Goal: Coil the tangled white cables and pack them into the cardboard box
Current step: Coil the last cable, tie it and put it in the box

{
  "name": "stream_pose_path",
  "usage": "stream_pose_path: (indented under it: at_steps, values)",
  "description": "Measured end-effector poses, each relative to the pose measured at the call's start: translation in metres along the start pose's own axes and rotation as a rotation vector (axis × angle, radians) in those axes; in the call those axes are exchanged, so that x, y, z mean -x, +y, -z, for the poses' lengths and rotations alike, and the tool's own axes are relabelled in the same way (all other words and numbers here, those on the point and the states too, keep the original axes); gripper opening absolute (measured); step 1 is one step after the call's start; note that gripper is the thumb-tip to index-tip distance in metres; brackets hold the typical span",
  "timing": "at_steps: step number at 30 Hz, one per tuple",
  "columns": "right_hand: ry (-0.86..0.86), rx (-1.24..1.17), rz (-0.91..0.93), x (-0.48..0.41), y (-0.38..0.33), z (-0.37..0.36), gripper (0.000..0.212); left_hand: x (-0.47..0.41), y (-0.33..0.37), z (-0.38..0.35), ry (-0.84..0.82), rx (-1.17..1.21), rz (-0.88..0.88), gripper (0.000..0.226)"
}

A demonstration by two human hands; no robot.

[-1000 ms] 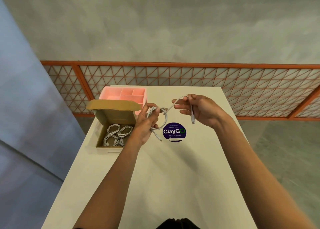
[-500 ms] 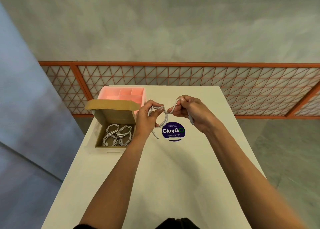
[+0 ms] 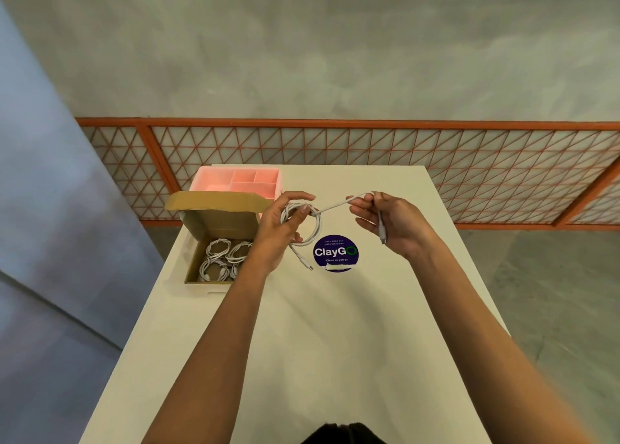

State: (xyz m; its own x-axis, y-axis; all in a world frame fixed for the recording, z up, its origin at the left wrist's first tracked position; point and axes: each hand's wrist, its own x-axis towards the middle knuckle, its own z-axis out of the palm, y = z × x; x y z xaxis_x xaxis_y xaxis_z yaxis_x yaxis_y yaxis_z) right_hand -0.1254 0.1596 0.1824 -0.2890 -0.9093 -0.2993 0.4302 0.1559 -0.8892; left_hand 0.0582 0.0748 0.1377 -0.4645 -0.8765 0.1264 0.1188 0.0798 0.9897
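Note:
A white cable [image 3: 317,228] hangs in a round coil above the table, held in my left hand [image 3: 280,232]; one plug end dangles below the coil. A straight stretch of the same cable runs right to my right hand [image 3: 392,223], which pinches it, the other plug end hanging down past the palm. The open cardboard box [image 3: 214,222] stands at the table's left edge, flap raised, just left of my left hand. Several coiled white cables [image 3: 223,257] lie inside it.
A pink divided tray [image 3: 235,180] sits behind the box at the far left of the white table [image 3: 318,343]. A round purple ClayGo sticker [image 3: 335,253] is stuck on the table below my hands. An orange lattice railing [image 3: 369,161] runs past the far edge.
My right hand has pulled away to the right, drawing the free stretch of cable out straight from the coil. My left hand keeps the coil beside the box.

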Motion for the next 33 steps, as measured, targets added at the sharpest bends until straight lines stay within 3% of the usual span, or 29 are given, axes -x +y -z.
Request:
stream_pose_path:
  at_steps: [11, 14, 18, 23, 28, 33]
  values:
    - [0.109, -0.013, -0.022, -0.006, 0.013, 0.008, 0.031, 0.002, 0.004, -0.005, 0.006, -0.126, -0.023, 0.007]
    - [0.139, 0.104, 0.025, -0.007, 0.015, 0.014, 0.022, 0.004, 0.007, -0.004, -0.046, -0.038, 0.018, 0.014]
    - [0.159, 0.338, 0.129, -0.008, 0.015, 0.018, 0.020, 0.004, 0.010, -0.004, 0.034, 0.003, 0.005, 0.016]
    - [0.220, 0.155, 0.254, -0.014, 0.024, 0.003, 0.017, 0.000, 0.016, -0.012, 0.050, 0.034, -0.026, 0.016]
    - [0.162, 0.039, 0.202, -0.016, 0.029, -0.012, 0.017, -0.003, 0.014, -0.014, 0.045, -0.004, -0.029, 0.015]
    - [0.067, 0.143, 0.049, -0.017, 0.030, -0.020, 0.016, -0.005, 0.013, -0.013, 0.027, -0.014, -0.017, 0.014]
